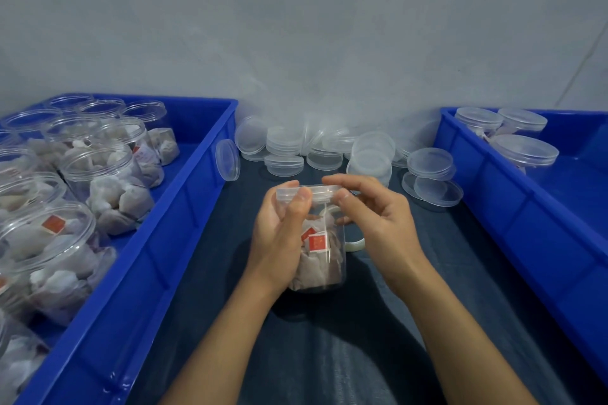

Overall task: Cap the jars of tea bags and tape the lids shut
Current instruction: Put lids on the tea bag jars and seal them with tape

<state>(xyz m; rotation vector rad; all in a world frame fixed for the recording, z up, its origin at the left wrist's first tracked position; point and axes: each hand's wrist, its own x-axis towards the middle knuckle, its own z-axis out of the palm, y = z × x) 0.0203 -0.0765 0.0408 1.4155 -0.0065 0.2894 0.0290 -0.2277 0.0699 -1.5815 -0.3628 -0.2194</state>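
A clear plastic jar (324,260) filled with tea bags with red tags stands on the dark cloth at the centre. A clear lid (320,191) sits on its mouth. My left hand (279,237) grips the jar's left side, its thumb lying up against the lid's rim. My right hand (378,217) pinches the right side of the lid between thumb and forefinger. A whitish tape roll (355,245) shows just under my right palm, partly hidden; I cannot tell whether that hand holds it.
A blue bin (184,207) on the left holds several uncapped jars of tea bags (108,187). Loose clear lids (371,151) are piled along the wall behind. Another blue bin (513,207) on the right holds a few capped jars (523,149).
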